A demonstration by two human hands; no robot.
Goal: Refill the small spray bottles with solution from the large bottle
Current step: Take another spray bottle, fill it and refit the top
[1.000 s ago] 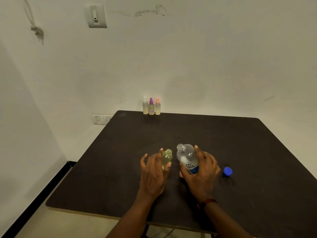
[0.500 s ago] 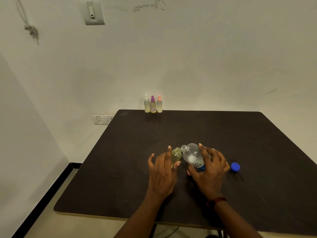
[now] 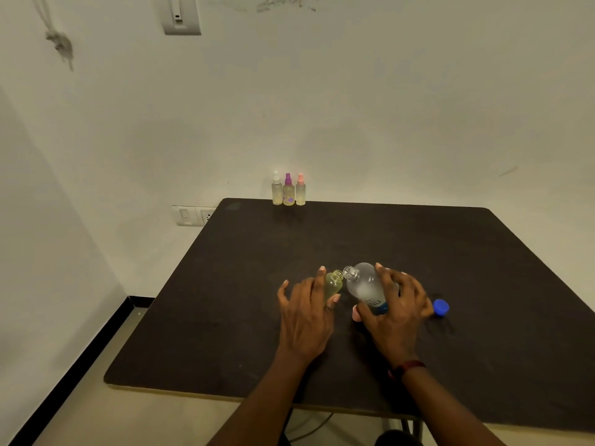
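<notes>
Just below the middle of the frame, the open small spray bottle [image 3: 332, 285] stands on the dark table [image 3: 225, 300], its threaded neck bare and yellowish liquid showing in its body. The left hand [image 3: 306, 317] holds it between thumb and forefinger, with the other fingers spread loosely to the left. Immediately to its right, the large bottle [image 3: 365, 286] leans over to the left, its uncapped mouth right at the small bottle's neck; whether the rims touch I cannot tell. The right hand [image 3: 397, 313] grips the large bottle's lower half, fingers curled over the top and thumb underneath near the blue label.

A second ago the large bottle stood almost upright beside the small one, with the two mouths apart. Half a second ago it had begun to tip. Now it is tilted further and its mouth has closed on the neck. I judge that pouring is starting or about to start, though no stream is visible.

Further right, the blue cap [image 3: 441, 308] lies on the table just beside the right hand. In the upper middle of the frame, at the table's far edge, three capped spray bottles [image 3: 288, 192] stand in a tight row, white, purple and pink topped. They look already filled, so this may be the last one.
</notes>
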